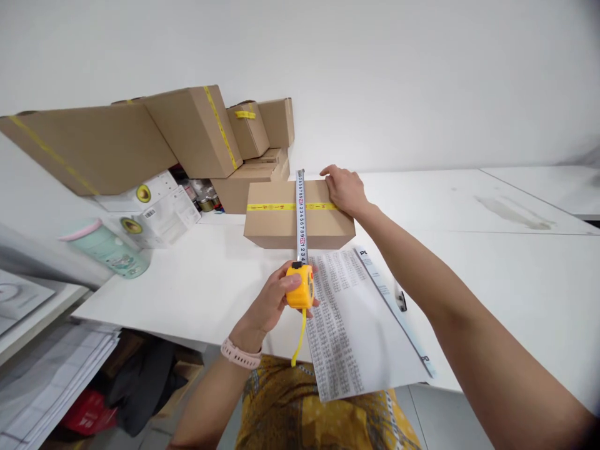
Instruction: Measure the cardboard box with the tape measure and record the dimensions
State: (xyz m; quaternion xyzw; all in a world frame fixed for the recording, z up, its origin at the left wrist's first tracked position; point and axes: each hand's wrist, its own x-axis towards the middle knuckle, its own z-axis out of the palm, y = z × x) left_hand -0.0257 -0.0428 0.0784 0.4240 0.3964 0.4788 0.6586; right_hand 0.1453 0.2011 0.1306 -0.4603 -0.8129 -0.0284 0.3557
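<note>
Plain white wall (398, 69) behind smooth white table (492, 275); second white table (553, 187) adjoins at right. Lighting even.

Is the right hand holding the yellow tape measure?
No, the left hand holds the tape measure; the right hand rests on the cardboard box.

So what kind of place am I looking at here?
Probably a packing or shipping room: taped boxes stacked on a white table, the left hand holding a tape measure across one box, and a printed list alongside.
</note>
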